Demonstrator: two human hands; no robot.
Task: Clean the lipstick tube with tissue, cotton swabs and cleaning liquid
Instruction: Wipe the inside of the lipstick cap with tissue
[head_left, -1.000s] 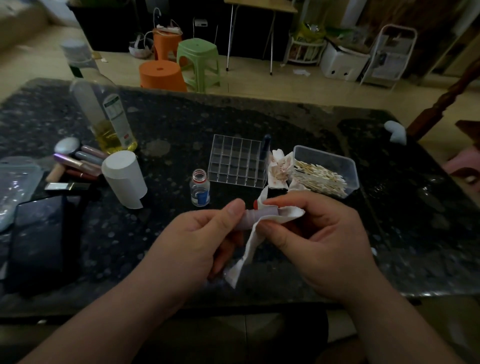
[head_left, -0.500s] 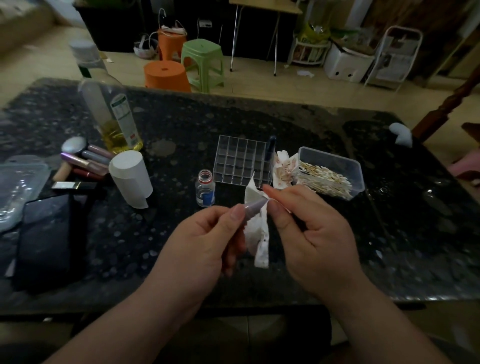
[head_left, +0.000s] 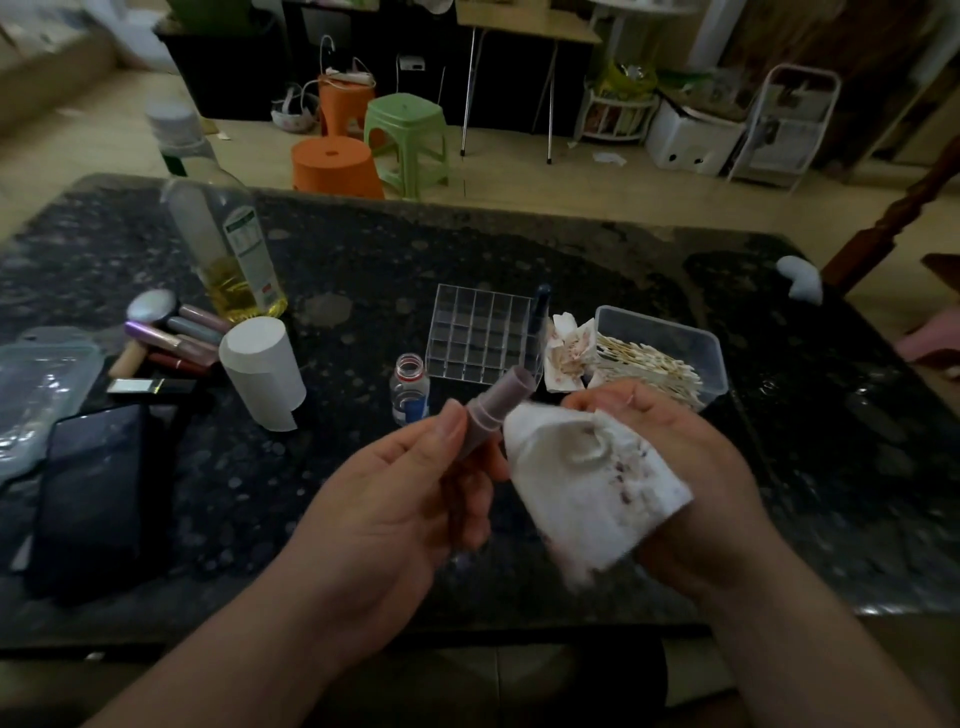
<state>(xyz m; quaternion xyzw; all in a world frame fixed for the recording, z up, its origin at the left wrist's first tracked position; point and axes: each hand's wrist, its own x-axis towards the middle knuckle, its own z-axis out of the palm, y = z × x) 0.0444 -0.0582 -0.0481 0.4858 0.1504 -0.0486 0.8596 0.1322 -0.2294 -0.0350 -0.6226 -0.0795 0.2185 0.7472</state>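
Nearest, grips the lipstick tube in the left hand, fingers curled round its lower part and thumb pressed on its side, upper end tilted up and to the right. Holds a tissue in the right hand, spread over the curled fingers and marked with reddish stains, its upper left edge touching the tube. Holds both above the near part of the dark speckled table.

Just beyond the tube, on the table: a small uncapped bottle, upright. Behind that, a clear gridded organiser with a dark stick upright in its far right corner. Right of the organiser, a wad of stained tissues touching a clear box of cotton swabs.

Left of the small bottle, a white paper roll, slightly tilted. Behind the roll, a cluster of lipsticks; nearer and further left, a dark flat pouch.

Farther back on the left, a tall clear bottle with yellow liquid at the bottom.

Beyond the table, on the floor: an orange stool and a green stool.
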